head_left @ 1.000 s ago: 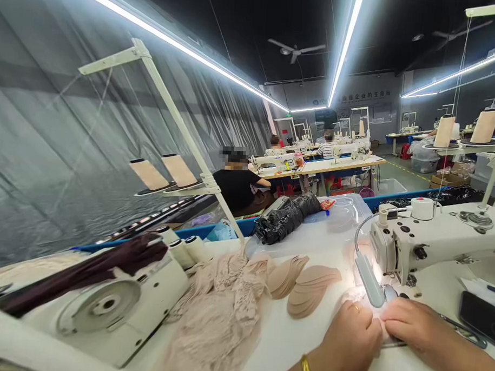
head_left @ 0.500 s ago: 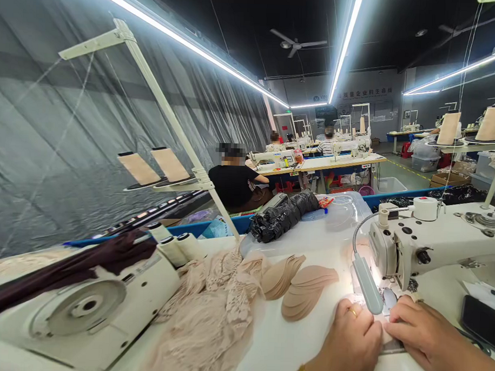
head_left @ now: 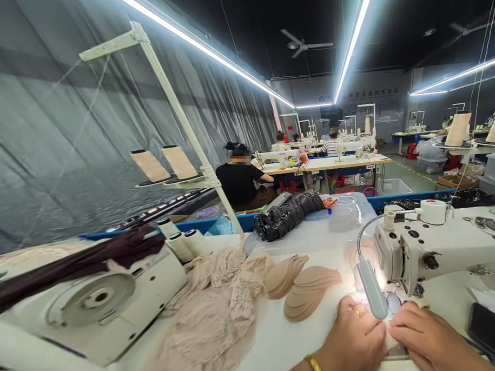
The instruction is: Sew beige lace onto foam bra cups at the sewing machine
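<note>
Light pinkish fabric (head_left: 360,301) lies under the lamp at the sewing machine (head_left: 432,249). My left hand (head_left: 358,333) is closed on the fabric's near part, left of the needle area. Close beside it, my right hand (head_left: 425,332) has its fingers bent and pressed together at the fabric's right edge. The grey lamp head (head_left: 373,287) hangs over the fingertips and hides part of the fabric. Two fanned stacks of beige cut pieces (head_left: 308,293) lie left of my hands, next to a heap of beige lace (head_left: 222,309).
A second machine (head_left: 101,299) with dark cloth over it stands at the left. A black plastic bundle (head_left: 287,214) rests on the clear sheet behind the stacks. At the right edge lies a black phone (head_left: 486,326). A person in black (head_left: 239,182) sits beyond the table.
The whole view has shifted slightly, so most things appear farther right. My left wrist with its bracelet shows more. Both hands stay at the fabric by the needle area.
</note>
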